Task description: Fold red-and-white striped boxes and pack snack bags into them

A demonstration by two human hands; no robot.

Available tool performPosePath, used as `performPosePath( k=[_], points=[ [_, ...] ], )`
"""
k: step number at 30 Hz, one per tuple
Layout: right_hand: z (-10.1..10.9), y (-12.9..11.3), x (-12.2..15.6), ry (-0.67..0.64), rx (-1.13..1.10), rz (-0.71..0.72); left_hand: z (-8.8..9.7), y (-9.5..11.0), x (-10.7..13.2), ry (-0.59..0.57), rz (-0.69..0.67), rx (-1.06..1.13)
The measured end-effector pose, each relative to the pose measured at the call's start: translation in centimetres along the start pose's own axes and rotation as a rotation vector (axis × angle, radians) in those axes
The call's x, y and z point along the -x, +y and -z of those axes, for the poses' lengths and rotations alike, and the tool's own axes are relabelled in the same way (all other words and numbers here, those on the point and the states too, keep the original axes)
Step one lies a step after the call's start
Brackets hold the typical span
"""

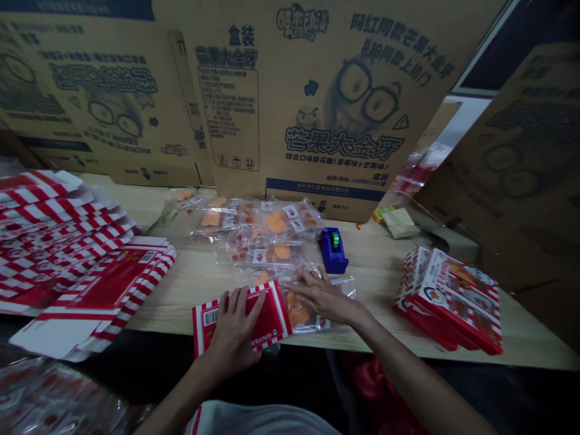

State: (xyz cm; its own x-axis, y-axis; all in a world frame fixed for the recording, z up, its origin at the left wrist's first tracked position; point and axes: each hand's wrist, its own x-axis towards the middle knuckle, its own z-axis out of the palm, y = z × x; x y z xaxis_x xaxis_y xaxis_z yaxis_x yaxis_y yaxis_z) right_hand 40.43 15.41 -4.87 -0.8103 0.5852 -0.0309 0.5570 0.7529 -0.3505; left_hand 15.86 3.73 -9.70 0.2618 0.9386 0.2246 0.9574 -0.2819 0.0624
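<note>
My left hand (233, 329) lies flat with fingers apart on a red and white striped carton (272, 320) at the table's front edge, pressing it down. Just to its right, my right hand (324, 297) rests with fingers spread on a clear packet of orange sweets (299, 314) that sits at the carton's open end. Whether the packet is partly inside the carton I cannot tell. More clear packets of orange sweets (263, 232) lie in a loose heap behind the hands.
A blue tape dispenser (333, 249) stands right of the heap. Flat striped cartons (67, 260) are stacked at the left. Filled red boxes (453, 299) lie at the right. Large printed cardboard boxes (317, 103) wall off the back of the wooden table (376, 284).
</note>
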Motion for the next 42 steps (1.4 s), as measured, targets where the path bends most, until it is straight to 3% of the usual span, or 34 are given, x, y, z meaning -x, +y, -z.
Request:
performPosePath(
  k=[4,7,11,13,16,17,19,22,25,29,30,34,35,39,42],
  points=[
    [-1.2,0.1,-0.1,-0.019,-0.019,-0.088,-0.2,0.1,-0.1,0.004,0.008,0.008],
    [-2.1,-0.3,-0.5,-0.001,-0.050,-0.054,-0.4,0.5,-0.3,-0.034,-0.028,0.013],
    [-3.4,0.2,-0.5,0.151,-0.262,-0.057,-0.5,0.7,-0.6,-0.074,-0.024,0.012],
    [-4.0,1.4,0.7,0.387,-0.412,-0.199,-0.6,0.7,-0.6,-0.079,-0.017,0.011],
    [-4.3,3.8,4.2,0.746,-0.497,-0.556,-0.6,0.6,-0.6,-0.081,-0.021,0.016],
    [-4.3,4.5,5.4,0.792,-0.504,-0.653,-0.7,0.6,-0.5,-0.079,-0.023,0.017],
    [-4.3,5.1,7.2,0.762,-0.556,-0.737,-0.7,0.6,-0.5,-0.074,-0.027,0.021],
    [-4.7,3.5,7.3,0.655,-0.710,-0.678,-1.0,0.9,-0.6,-0.067,-0.029,0.020],
    [-5.8,-0.4,4.8,0.575,-0.892,-0.571,-1.2,1.2,-0.7,-0.049,-0.040,0.020],
    [-7.2,-5.3,1.8,0.385,-1.242,-0.321,-0.9,0.8,-0.6,-0.007,-0.010,0.042],
    [-7.5,-6.0,1.6,0.439,-1.259,-0.312,-0.5,0.7,-0.5,0.016,0.019,0.050],
    [-7.9,-7.3,1.8,0.966,-1.031,-0.436,1.6,1.5,-0.5,0.174,0.230,0.067],
    [-7.9,-7.6,1.8,1.018,-1.038,-0.438,2.1,2.1,-0.5,0.209,0.279,0.081],
    [-7.4,-8.3,2.0,0.970,-1.274,-0.433,2.4,3.8,-0.1,0.265,0.343,0.286],
    [-6.9,-7.6,2.5,0.870,-1.398,-0.422,1.2,3.7,0.4,0.217,0.359,0.668]
  ],
)
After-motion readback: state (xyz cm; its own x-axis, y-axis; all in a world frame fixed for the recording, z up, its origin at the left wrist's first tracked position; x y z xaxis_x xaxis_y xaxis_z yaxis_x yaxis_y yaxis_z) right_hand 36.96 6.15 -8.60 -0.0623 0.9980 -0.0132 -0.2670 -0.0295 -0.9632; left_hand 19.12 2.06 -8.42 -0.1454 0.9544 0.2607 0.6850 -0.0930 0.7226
